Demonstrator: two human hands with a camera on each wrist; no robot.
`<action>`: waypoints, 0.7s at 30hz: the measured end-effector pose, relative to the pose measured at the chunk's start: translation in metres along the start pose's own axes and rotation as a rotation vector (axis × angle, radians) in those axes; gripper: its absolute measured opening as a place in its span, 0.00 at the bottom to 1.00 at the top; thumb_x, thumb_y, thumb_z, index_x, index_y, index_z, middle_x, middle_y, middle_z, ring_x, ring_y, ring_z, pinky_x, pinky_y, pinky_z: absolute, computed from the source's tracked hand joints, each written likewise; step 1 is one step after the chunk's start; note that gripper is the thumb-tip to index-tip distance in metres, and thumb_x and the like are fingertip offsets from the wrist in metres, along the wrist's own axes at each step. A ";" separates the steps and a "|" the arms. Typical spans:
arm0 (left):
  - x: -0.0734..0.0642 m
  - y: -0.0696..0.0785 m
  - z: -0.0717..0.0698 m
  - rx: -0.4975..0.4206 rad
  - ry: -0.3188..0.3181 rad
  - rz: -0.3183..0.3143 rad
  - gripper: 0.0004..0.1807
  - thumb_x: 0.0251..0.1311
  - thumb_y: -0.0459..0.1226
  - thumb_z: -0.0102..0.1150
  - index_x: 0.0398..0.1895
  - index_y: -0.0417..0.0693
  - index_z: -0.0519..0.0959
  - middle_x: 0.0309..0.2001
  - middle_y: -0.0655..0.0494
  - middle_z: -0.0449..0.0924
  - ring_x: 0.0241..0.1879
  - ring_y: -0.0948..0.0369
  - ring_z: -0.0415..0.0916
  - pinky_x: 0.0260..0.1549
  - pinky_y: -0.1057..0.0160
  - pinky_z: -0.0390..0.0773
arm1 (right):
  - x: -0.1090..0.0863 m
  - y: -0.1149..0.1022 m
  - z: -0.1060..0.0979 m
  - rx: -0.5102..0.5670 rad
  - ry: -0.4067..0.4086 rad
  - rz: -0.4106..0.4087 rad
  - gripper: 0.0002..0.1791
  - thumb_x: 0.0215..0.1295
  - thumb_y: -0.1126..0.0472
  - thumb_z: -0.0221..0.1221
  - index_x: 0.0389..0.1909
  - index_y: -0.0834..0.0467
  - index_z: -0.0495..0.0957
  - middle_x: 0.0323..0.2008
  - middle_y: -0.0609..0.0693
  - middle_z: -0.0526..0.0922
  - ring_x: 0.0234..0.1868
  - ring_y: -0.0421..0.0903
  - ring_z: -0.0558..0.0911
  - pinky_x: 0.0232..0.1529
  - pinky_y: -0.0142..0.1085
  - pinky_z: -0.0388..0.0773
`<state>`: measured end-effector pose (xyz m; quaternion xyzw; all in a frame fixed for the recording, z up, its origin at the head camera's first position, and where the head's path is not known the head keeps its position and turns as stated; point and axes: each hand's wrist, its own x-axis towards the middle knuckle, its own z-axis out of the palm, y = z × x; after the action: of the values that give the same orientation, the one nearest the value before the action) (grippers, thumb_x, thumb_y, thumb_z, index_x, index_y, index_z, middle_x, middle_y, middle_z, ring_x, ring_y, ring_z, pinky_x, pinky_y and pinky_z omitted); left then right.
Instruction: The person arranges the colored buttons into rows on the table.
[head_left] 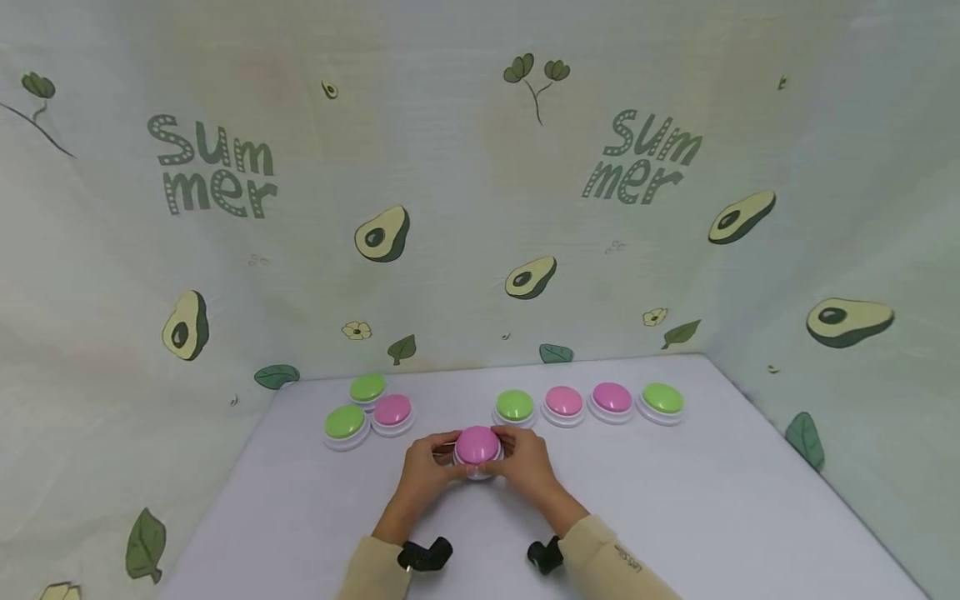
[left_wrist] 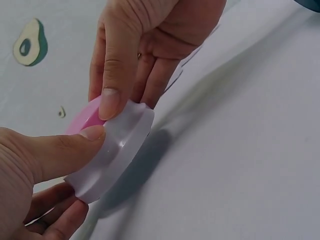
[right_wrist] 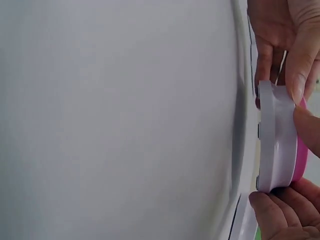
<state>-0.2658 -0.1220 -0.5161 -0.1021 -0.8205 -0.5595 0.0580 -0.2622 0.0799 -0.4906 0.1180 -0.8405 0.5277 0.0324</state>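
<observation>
Both hands hold a round push button [head_left: 477,447] with a pink dome on a white base, in front of the body near the middle of the table. My left hand [head_left: 429,473] grips its left side, thumb at the front and fingers behind. On the right side my right hand [head_left: 527,463] grips it the same way. In the left wrist view the two thumbs nearly meet on the front of the white base [left_wrist: 117,145], above a shadow on the table. Small dark feet show under the base [right_wrist: 270,140] in the right wrist view.
To the left stand two green buttons [head_left: 345,422] and a pink button [head_left: 392,410], close together. A row at the back right holds a green button [head_left: 514,405], two pink ones [head_left: 563,401] and another green one [head_left: 663,397]. A printed cloth [head_left: 450,333] hangs behind the white table [head_left: 675,500].
</observation>
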 end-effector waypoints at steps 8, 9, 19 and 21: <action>0.008 0.012 0.040 -0.039 -0.022 -0.006 0.35 0.48 0.31 0.84 0.62 0.32 0.81 0.56 0.37 0.84 0.55 0.44 0.84 0.52 0.59 0.86 | -0.002 0.019 -0.034 -0.030 0.015 0.016 0.36 0.48 0.70 0.81 0.60 0.72 0.80 0.56 0.67 0.85 0.59 0.62 0.85 0.61 0.51 0.82; 0.009 0.012 0.044 -0.048 -0.022 -0.008 0.35 0.48 0.31 0.84 0.62 0.32 0.81 0.56 0.37 0.84 0.55 0.45 0.84 0.52 0.60 0.86 | -0.003 0.020 -0.037 -0.033 0.019 0.022 0.35 0.48 0.70 0.81 0.59 0.72 0.80 0.56 0.67 0.86 0.59 0.62 0.85 0.61 0.51 0.82; 0.010 0.019 0.069 -0.023 -0.012 0.007 0.34 0.46 0.30 0.84 0.60 0.33 0.82 0.53 0.41 0.85 0.54 0.46 0.84 0.53 0.59 0.86 | -0.010 0.026 -0.060 -0.044 0.024 0.073 0.34 0.47 0.70 0.81 0.57 0.71 0.81 0.55 0.66 0.86 0.60 0.63 0.84 0.62 0.51 0.81; 0.010 0.021 0.072 -0.019 -0.007 0.010 0.34 0.46 0.30 0.84 0.59 0.34 0.82 0.52 0.42 0.86 0.54 0.47 0.84 0.53 0.58 0.86 | -0.011 0.027 -0.063 -0.033 0.018 0.080 0.33 0.48 0.70 0.80 0.57 0.71 0.81 0.55 0.66 0.86 0.60 0.63 0.84 0.62 0.52 0.81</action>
<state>-0.2692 -0.0467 -0.5209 -0.1086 -0.8148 -0.5666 0.0568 -0.2623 0.1493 -0.4888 0.0789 -0.8529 0.5156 0.0209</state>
